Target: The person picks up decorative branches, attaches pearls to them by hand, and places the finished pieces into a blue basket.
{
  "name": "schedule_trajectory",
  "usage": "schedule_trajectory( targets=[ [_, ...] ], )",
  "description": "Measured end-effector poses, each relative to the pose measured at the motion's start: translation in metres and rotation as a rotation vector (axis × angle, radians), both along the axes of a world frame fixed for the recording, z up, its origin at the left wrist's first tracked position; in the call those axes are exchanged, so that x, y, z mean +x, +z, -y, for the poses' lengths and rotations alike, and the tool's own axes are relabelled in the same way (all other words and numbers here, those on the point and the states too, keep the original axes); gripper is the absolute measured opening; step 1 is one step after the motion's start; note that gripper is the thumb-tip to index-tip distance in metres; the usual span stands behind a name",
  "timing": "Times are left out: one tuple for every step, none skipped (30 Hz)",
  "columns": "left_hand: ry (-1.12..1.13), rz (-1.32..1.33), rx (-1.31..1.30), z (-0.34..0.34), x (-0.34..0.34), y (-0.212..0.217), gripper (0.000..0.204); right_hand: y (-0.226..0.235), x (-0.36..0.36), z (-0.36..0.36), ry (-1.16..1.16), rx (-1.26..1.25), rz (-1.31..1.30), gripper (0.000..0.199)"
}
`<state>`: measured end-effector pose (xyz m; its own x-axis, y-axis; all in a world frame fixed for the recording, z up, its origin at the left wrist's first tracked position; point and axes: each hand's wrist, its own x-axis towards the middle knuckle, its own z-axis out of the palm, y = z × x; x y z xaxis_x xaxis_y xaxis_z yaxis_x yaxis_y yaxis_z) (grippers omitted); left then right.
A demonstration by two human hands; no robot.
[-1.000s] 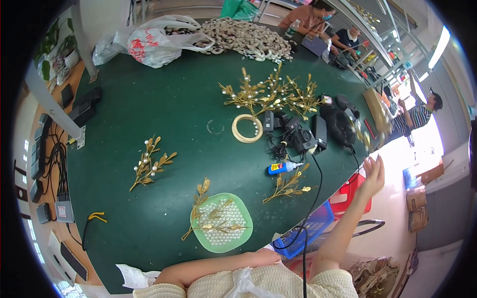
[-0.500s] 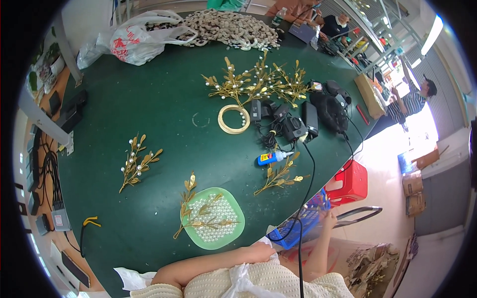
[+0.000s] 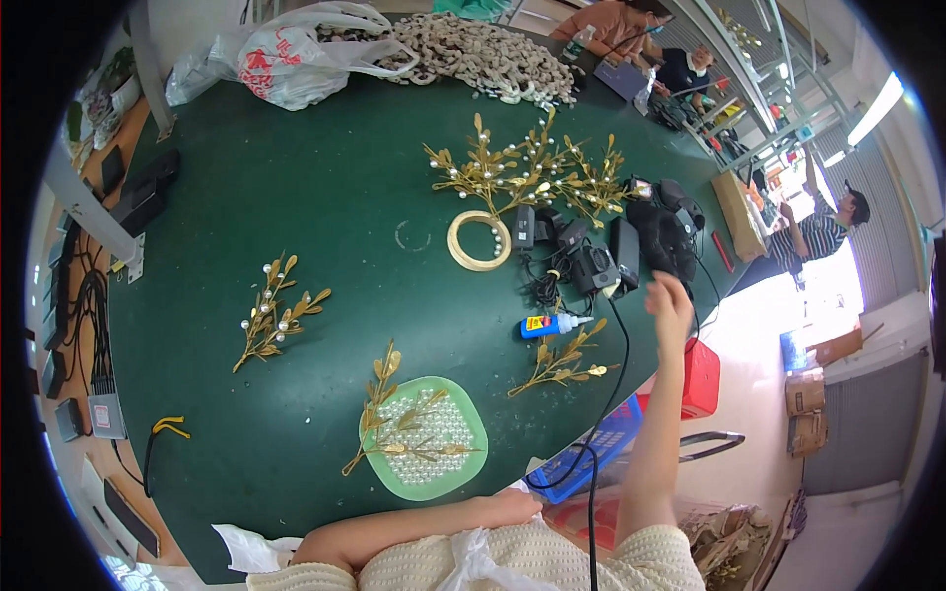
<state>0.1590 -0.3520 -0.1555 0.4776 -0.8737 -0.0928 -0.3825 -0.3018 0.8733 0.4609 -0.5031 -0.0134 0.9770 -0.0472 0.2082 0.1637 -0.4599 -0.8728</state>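
Observation:
My left hand lies at the table's near edge with its fingers curled under, beside white material; what they hold, if anything, is hidden. Raised over the table's right edge, my right hand is open with loosely bent fingers, nothing visible in them, close to the black pouch. A green dish of white pearl beads sits before me, gold leafy sprigs lying across it. Nearby are another gold sprig and a blue glue bottle. A pearl-studded sprig lies at left.
Pearled gold branches, a tape roll holding a few pearls, and black adapters occupy the table's far middle. A black cable hangs down the right side. Beyond that edge stand a blue basket and a red stool.
My right hand has risen from beside the blue basket to the table's right edge near the black pouch. The left hand stays at the near edge. The view has shifted slightly.

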Motion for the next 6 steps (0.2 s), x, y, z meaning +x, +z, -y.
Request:
schedule_trajectory(
  targets=[
    [0.014,0.003,0.003,0.0,0.002,0.0,0.021,0.014,0.009,-0.042,0.148,-0.086,0.001,0.022],
    [0.011,-0.018,-0.015,0.002,0.002,0.0,0.022,0.013,0.025,-0.07,0.277,-0.118,-0.019,0.022],
    [0.005,-0.038,-0.034,0.004,0.003,0.0,0.023,0.02,0.034,-0.103,0.372,-0.237,-0.042,0.024],
    [-0.014,-0.088,0.0,0.008,0.004,0.0,0.026,0.013,0.05,-0.125,0.476,-0.354,0.034,0.027],
    [-0.022,-0.118,0.017,0.008,0.005,-0.001,0.025,0.006,0.059,-0.154,0.543,-0.413,0.062,0.031],
    [-0.028,-0.146,0.033,0.007,0.005,-0.001,0.024,0.002,0.063,-0.183,0.553,-0.467,0.048,0.035]
  ],
)
